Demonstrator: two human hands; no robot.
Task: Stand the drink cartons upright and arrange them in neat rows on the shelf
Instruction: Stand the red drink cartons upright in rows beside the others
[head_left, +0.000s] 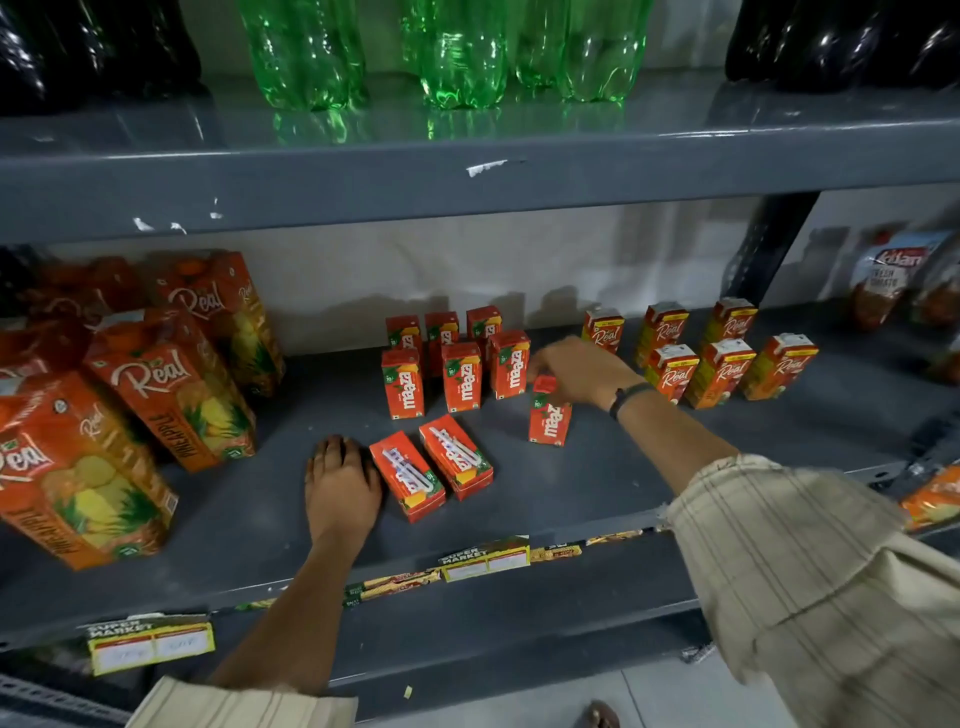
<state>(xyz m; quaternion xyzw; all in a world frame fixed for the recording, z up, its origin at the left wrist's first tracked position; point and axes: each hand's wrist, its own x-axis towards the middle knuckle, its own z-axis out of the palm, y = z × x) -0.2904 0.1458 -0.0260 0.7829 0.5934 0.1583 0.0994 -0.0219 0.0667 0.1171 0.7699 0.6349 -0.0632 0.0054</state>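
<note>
On the far left of the shelf (675, 467) stand the big pineapple juice boxes (171, 389). They are not part of this job.

Next comes the left hand (343, 483). It lies flat on the shelf with its fingers loose, touching the side of a small red drink carton (408, 475) that is lying down. It holds nothing. A second lying carton (457, 457) rests just beside the first, with its straw facing up.

Behind them six small cartons (460, 376) stand up in two short rows.

Then comes the right hand (576, 371). Its fingers are pinched on the top of one more standing carton (549, 413), which sits a little apart from the rows.

On the far right are other small juice boxes (722, 371), already standing in rows.

These little cartons look light, I think, and stiff at the corners but soft in the flat sides. A hard squeeze could dent them. It seems best to hold one by its two narrow sides near the top, tip it up, and slide it in. The straw side should not be pulled on, or the straw may come off
</note>
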